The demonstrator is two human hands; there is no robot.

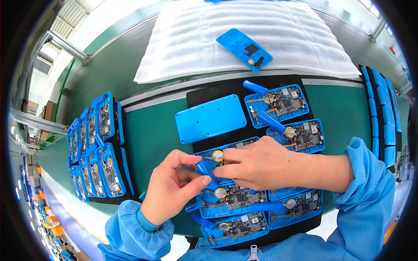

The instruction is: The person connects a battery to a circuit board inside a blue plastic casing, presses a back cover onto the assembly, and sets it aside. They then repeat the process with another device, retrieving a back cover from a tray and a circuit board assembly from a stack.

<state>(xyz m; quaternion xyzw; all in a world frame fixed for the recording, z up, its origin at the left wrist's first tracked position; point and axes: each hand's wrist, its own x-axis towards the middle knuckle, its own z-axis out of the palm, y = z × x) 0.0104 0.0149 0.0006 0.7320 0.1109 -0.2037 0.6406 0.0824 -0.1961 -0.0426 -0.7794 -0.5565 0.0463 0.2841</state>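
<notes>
Between its thumb and fingers, my left hand [176, 187] pinches a blue cylindrical battery [206, 175], tilted over a row of open device housings. Across it, my right hand [261, 164] reaches in from the right with fingers closed and pointing down over an open blue housing [244, 142]. Whatever its fingertips grip is hidden beneath them. Beside those fingertips shows a round yellow-rimmed coin cell [217, 156]. Just below lies another open housing with a circuit board [239, 195]. To the right of my right hand sits a further circuit board [307, 135] in its blue housing.
A black mat [204, 99] carries several open housings and a face-down blue cover [211, 118]. Beyond it, white foam sheeting [174, 48] holds one blue shell [237, 45]. Stacked housings [102, 161] stand on the green bench at left, and more stacks [383, 117] at far right.
</notes>
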